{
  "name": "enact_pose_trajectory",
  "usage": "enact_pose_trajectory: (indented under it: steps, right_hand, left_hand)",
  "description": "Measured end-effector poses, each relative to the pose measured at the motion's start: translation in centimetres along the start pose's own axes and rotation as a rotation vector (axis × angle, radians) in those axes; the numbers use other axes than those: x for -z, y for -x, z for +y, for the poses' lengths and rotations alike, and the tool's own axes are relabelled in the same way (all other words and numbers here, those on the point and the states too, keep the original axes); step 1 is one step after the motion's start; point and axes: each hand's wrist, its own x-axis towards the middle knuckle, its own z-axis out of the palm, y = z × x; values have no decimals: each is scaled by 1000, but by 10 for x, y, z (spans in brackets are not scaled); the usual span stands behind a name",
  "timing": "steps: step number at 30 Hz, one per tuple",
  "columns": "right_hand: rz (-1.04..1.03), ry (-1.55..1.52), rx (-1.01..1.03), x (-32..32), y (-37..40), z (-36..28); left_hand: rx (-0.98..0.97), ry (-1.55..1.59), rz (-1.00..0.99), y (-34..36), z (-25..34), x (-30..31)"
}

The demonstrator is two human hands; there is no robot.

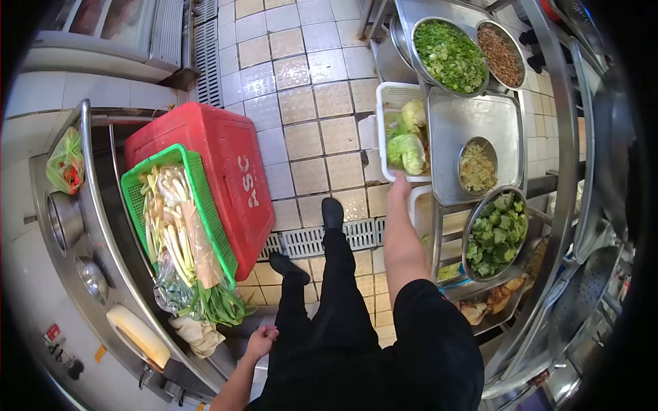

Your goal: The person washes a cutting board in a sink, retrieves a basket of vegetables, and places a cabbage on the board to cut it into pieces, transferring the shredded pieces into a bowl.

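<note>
My right hand [399,185] reaches to the near edge of a white basket [382,133] that holds lettuce [408,152]; its fingers are largely hidden at the rim. My left hand [262,340] hangs low beside my left thigh, its fingers curled together with nothing visible in them. To the left, a green basket [218,243] of spring onions [179,236] rests on a red box [229,164]. Right of the white basket, a small bowl of chopped pale food [478,168] stands in a metal tray [449,123].
Bowls of chopped greens [449,55], brown bits [499,56] and broccoli [495,236] line the metal rack [558,137] at right. A steel counter [116,267] with metal bowls is at left. A drain grate [360,234] crosses the tiled floor.
</note>
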Motion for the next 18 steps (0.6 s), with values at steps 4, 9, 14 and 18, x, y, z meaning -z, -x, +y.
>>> enact_pose_trajectory:
  steps: [4, 9, 14, 18]
  right_hand:
    - [107, -372, 34, -2, 92, -28]
    - [-43, -395, 47, 27, 139, -24]
    - [-202, -274, 4, 78, 194, -40]
    - [-384, -148, 21, 113, 242, -33]
  left_hand:
    - [-83, -44, -29, -4, 32, -1]
    - [-206, -124, -55, -28, 121, -6]
    - [-518, -52, -124, -96, 184, -21]
    - [-308, 269, -234, -121, 260, -25]
